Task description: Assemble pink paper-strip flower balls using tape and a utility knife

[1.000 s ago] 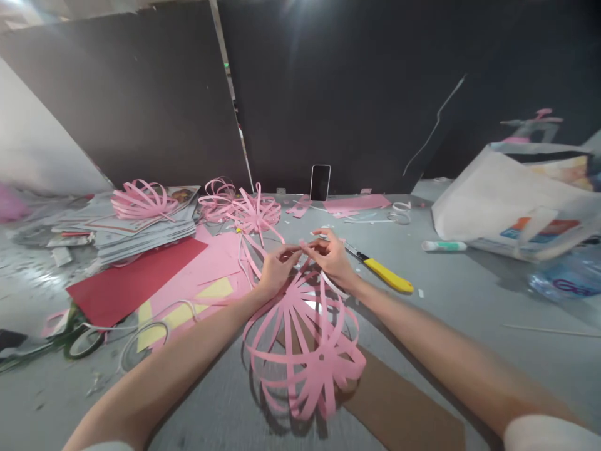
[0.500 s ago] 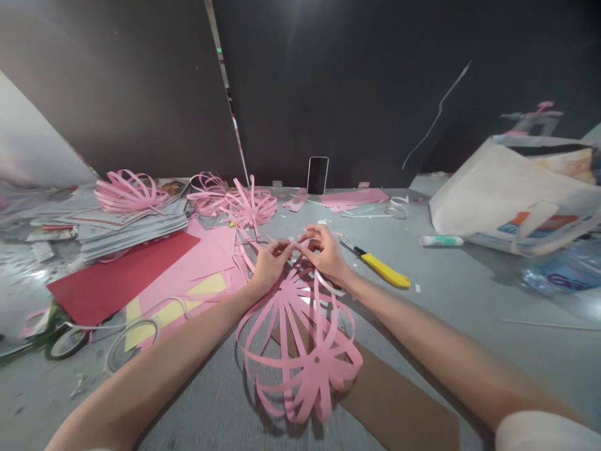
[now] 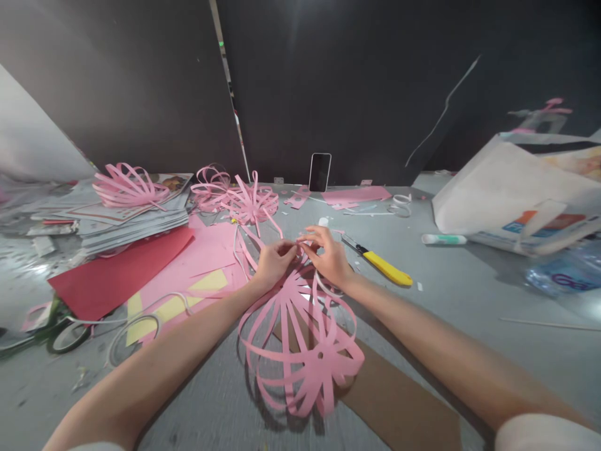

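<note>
A pink paper-strip ball (image 3: 323, 354), its strips fanning out from round hubs, lies on the table between my forearms. At its far side, my left hand (image 3: 273, 262) is closed, thumb and fingertips pinching a pink paper strip. My right hand (image 3: 329, 255) faces it, thumb and forefinger pinched on the same small bit of strip, other fingers curled above. The exact spot where the fingertips meet is partly hidden. A white cord (image 3: 325, 285) loops below my right hand. Just to the right lies a yellow utility knife (image 3: 387, 268).
More pink paper-strip balls (image 3: 251, 203) stand at the back left, one on a stack of papers (image 3: 136, 227). Red paper (image 3: 124, 272) and scissors (image 3: 70, 335) lie left. A phone (image 3: 320, 172) leans on the dark wall. Right are a glue stick (image 3: 444, 239) and a white bag (image 3: 493, 194).
Both hands stay pinched together in nearly the same place, with the fingertips shifted slightly. A pink strip now shows beyond my left hand. The whole view has moved a little.
</note>
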Available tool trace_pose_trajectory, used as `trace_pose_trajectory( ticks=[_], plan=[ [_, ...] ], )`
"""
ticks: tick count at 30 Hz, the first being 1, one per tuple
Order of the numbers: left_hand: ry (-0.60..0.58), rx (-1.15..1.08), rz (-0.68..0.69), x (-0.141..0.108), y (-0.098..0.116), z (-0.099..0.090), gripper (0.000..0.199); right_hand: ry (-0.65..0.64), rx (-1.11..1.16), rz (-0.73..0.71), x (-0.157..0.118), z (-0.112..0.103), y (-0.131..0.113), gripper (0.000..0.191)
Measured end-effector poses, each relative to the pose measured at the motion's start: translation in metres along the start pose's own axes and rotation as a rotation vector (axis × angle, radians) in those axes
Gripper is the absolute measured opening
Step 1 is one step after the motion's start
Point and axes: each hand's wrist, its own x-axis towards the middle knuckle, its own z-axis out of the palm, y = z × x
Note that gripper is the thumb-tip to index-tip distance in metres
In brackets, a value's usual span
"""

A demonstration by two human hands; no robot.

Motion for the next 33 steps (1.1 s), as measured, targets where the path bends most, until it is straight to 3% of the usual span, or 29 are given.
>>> trace_pose_trajectory(
  ticks=[9,15,33],
  plan=[
    [-0.008,-0.034,0.005,0.0002,0.0002,0.0,0.03,-0.028,0.018,0.051,0.0026,0.0008,0.0029,0.037],
    [0.008,0.008,-0.004,-0.0006,0.0005,-0.0002,0.031,0.092,0.008,-0.01,0.0019,0.0006,0.0016,0.035],
    [0.023,0.039,0.001,-0.0021,0.0028,-0.001,0.029,0.012,-0.023,0.033,0.0012,0.0005,-0.0009,0.029]
  ],
)
